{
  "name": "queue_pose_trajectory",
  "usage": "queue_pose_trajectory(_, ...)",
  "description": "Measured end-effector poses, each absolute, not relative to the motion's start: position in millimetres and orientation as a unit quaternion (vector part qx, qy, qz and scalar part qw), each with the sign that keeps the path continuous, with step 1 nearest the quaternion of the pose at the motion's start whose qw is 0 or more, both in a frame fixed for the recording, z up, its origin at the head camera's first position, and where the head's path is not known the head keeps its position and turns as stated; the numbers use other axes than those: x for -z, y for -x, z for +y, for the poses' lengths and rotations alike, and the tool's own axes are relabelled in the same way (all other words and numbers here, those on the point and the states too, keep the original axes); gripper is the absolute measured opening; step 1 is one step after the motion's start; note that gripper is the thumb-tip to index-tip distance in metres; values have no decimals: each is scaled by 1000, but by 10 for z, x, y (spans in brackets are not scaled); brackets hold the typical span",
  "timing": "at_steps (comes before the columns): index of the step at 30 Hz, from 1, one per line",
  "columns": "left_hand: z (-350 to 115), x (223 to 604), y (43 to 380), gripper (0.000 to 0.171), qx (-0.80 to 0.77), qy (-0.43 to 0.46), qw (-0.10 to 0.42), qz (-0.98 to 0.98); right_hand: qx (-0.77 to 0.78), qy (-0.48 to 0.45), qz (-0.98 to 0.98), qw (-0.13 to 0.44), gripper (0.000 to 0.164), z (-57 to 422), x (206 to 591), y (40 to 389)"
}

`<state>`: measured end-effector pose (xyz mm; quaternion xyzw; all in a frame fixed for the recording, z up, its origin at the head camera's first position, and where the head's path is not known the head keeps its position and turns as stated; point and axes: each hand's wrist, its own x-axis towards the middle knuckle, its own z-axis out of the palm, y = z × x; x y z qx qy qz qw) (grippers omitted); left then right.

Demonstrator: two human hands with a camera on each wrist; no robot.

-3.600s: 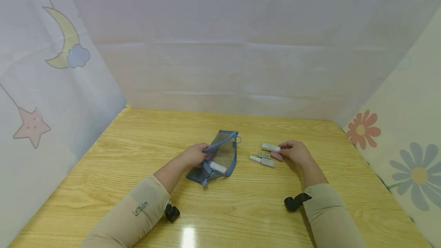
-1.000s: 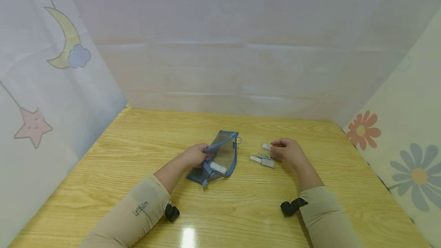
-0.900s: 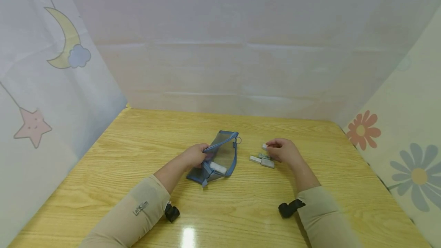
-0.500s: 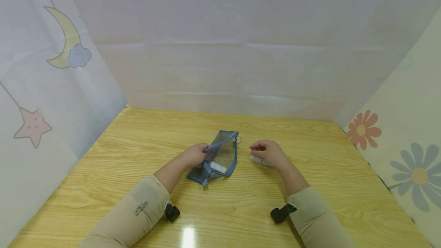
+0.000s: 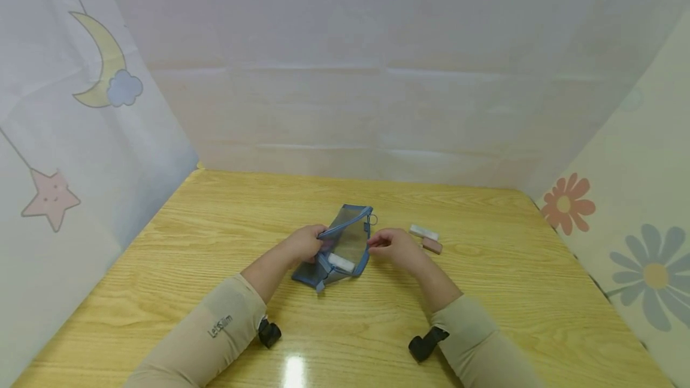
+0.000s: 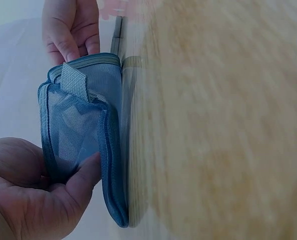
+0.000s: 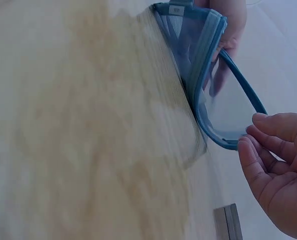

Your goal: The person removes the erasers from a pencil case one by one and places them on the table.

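A blue mesh zipper pouch (image 5: 353, 238) lies on the table with its mouth open toward the right. My left hand (image 5: 306, 243) holds its left side; in the left wrist view the thumb (image 6: 86, 177) presses on the mesh. My right hand (image 5: 398, 249) is at the opposite rim, and in the right wrist view its thumb and fingers (image 7: 256, 172) close on the edge of the mouth. A white block (image 5: 342, 263) shows inside the pouch. Right of my right hand lie another white block (image 5: 424, 232) and a pinkish one (image 5: 432, 245).
The wooden table (image 5: 242, 208) runs back to a pale cloth wall (image 5: 302, 118). A grey block (image 7: 228, 222) shows below my right hand in the right wrist view. The zipper ring (image 5: 374, 219) sticks out at the pouch's upper right.
My right hand has moved left, from beside the small blocks to the pouch's right rim. The blocks at the right have come back into view. The left hand and the pouch stay in place.
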<state>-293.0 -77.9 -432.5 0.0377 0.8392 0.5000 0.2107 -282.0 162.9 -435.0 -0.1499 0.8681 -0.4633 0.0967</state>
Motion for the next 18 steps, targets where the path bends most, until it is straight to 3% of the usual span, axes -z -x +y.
queue_pose_trajectory(18,-779,4309,2934,36,-493,-40,203,845,434,168,878,112,20,1305,4412,2709)
